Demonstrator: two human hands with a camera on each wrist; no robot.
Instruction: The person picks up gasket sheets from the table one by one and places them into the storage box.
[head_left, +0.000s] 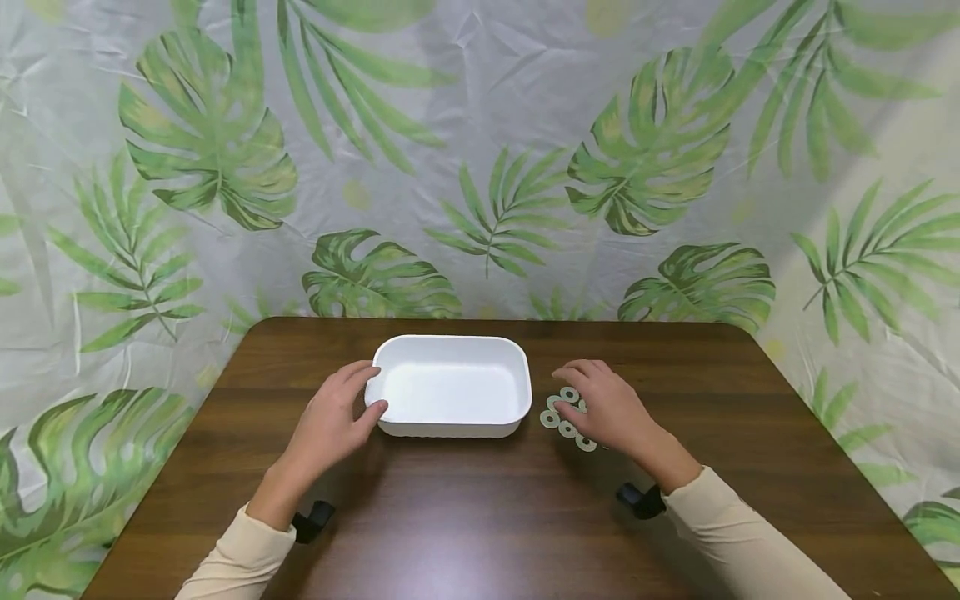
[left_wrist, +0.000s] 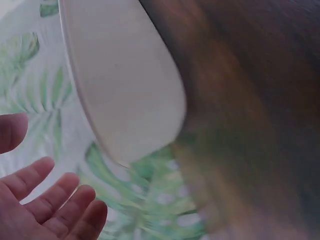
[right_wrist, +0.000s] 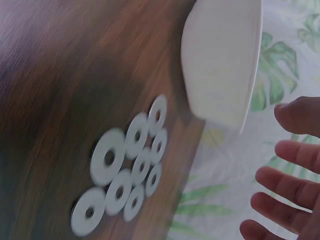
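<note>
A white rectangular tray point(head_left: 450, 430) with rounded corners sits at the far middle of the table, and its inside looks bare. At its left end is my left hand point(head_left: 330, 421), thumb and fingers spread; the left wrist view shows this hand point(left_wrist: 47, 212) apart from the tray wall point(left_wrist: 125, 85). My right hand point(head_left: 611, 408) hovers over several flat, pale ring-shaped washers point(right_wrist: 101, 172) lying together right of the tray. Its fingers are loosely bent, and the right wrist view shows nothing held in this hand point(right_wrist: 300, 200). In the head view it hides some washers.
The dark brown wooden table point(head_left: 465, 517) ends at a back edge just behind the tray. A leaf-patterned cloth point(head_left: 510, 100) hangs behind it. Black straps point(head_left: 641, 500) are on both wrists, beside light sleeves point(head_left: 738, 525).
</note>
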